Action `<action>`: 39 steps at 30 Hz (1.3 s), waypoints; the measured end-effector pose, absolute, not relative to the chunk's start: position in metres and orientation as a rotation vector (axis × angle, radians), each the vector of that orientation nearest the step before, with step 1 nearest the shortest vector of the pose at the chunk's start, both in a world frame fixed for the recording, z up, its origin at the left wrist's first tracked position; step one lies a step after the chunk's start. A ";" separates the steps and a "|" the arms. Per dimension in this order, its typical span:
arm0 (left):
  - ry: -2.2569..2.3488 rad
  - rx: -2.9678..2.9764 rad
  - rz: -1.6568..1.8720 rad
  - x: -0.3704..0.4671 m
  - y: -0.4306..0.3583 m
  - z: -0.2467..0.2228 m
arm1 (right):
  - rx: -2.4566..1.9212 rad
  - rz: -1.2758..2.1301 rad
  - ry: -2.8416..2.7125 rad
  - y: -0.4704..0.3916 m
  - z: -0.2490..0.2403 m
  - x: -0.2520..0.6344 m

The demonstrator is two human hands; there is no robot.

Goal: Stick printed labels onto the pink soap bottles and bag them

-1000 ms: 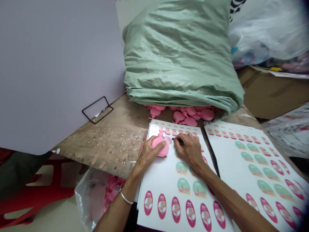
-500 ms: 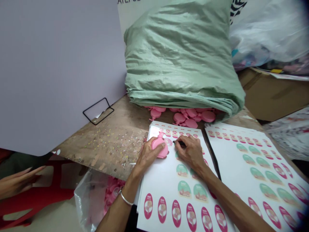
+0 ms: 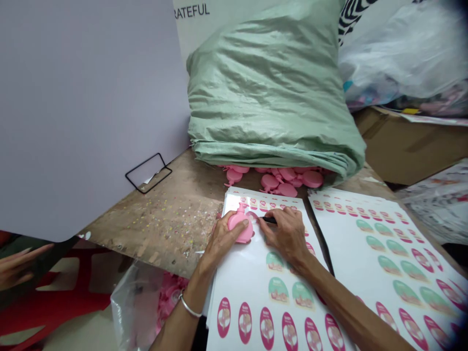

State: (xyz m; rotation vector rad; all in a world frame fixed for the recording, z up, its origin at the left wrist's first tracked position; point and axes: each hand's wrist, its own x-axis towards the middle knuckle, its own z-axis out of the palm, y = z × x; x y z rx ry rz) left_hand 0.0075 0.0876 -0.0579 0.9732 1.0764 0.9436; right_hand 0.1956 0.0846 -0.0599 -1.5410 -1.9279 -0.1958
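A round pink bottle-shaped piece (image 3: 241, 228) is gripped by my left hand (image 3: 221, 240), thumb across its front, over the left stack of sticker sheets (image 3: 237, 273). My right hand (image 3: 287, 231) pinches a dark, thin tool (image 3: 268, 220). Its fingertips are at a pink sticker (image 3: 252, 216) just right of the pink piece; the sticker looks partly lifted. Green and pink oval stickers show on the sheet below my hands.
Behind the sheets, a large green sack (image 3: 270, 97) lies over several pink pieces (image 3: 288, 189). A second sheet stack (image 3: 351, 243) is at right. A black wire frame (image 3: 148, 173) stands at left. A clear bag (image 3: 133, 302) hangs below the table edge. Another person's hand (image 3: 22, 265) is far left.
My right fingertips have moved slightly left, to the sticker beside the pink piece, and more of the dark tool shows. The view has tilted up a little. The other person's hand has shifted left.
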 end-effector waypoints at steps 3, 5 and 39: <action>1.067 0.955 0.935 0.008 0.088 -0.057 | -1.485 -0.134 -1.890 0.084 -0.059 0.196; 1.053 0.934 0.920 0.009 0.088 -0.056 | -1.453 -0.076 -1.866 0.085 -0.058 0.197; 0.890 0.575 1.041 0.008 0.059 -0.003 | -1.314 0.702 -1.622 0.051 0.004 0.164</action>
